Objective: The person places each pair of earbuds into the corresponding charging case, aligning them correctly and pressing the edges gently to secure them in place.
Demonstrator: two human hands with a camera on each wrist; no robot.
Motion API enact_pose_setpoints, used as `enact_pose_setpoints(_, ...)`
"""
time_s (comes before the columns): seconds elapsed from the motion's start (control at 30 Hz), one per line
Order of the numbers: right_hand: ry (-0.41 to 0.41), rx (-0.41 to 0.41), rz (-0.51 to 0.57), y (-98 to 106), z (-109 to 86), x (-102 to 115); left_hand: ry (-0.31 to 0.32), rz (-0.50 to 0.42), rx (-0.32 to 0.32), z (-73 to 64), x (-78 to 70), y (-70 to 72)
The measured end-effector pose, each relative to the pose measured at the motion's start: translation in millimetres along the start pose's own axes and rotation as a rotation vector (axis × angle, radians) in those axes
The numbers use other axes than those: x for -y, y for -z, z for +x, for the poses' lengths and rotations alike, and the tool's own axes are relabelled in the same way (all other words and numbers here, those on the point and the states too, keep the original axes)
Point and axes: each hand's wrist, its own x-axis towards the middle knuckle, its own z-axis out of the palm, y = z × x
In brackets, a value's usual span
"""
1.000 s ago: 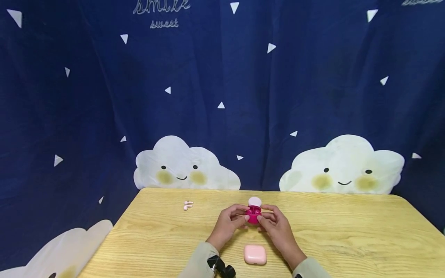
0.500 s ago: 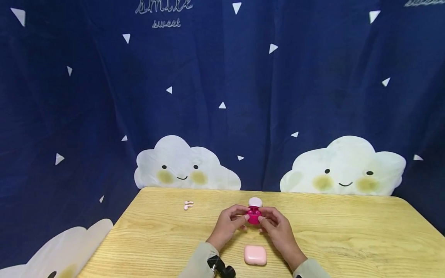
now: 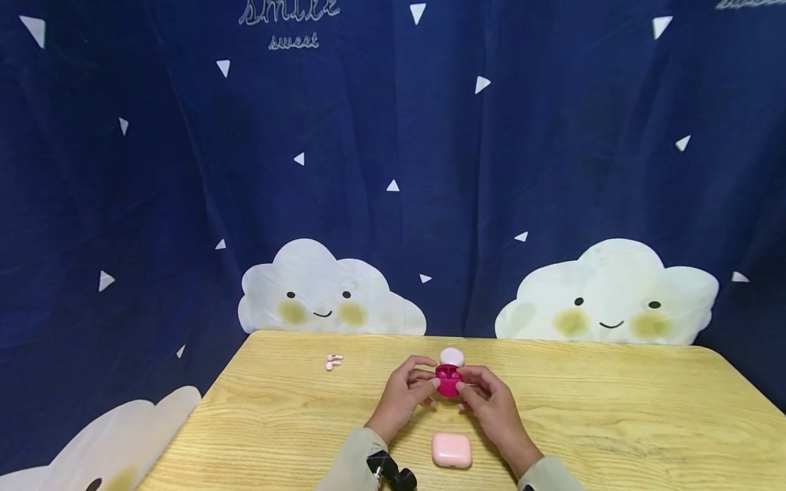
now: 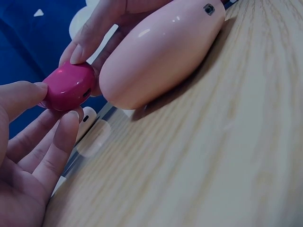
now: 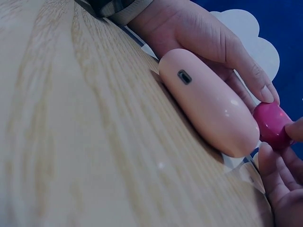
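Both hands hold a small magenta earbud case with its lid up, just above the middle of the table. My left hand pinches its left side, the thumb at the front and the index finger raised toward the back. On the opposite side, my right hand grips with thumb and fingers. The left wrist view shows the case's glossy underside and a port slot. Right behind it lies a white rounded case. Between the forearms, nearer the body, sits a pale pink earbud case, shut.
Two pale pink stemmed earbuds lie at the back left of the wooden table. A dark blue curtain with white clouds hangs behind the table's far edge. A black wrist camera is strapped over the left sleeve.
My left index finger has lifted away from the magenta case's side toward the back. The right fingers have closed in nearer the case's lid. The other things lie where they were.
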Motion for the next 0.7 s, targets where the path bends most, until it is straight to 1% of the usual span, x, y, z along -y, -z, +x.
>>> enact_pose_setpoints(0.27, -0.055, -0.005, -0.004, 1.0, 0.9, 1.7, 0.007, 0.024, 0.005, 1.0, 0.4, 0.0)
enact_pose_setpoints(0.47, -0.061, -0.005, -0.022, 0.9, 0.7, 1.8, 0.014, 0.024, 0.007, 0.3, -0.4, -0.3)
enact_pose_setpoints(0.53, -0.06, -0.003, -0.029, 0.8, 0.7, 1.2, 0.011, 0.024, 0.007, -0.7, -3.3, -0.6)
enact_pose_setpoints(0.7, -0.043, 0.005, -0.032, 0.8, 0.4, 0.7, -0.007, 0.025, 0.015, -6.2, -19.1, -2.9)
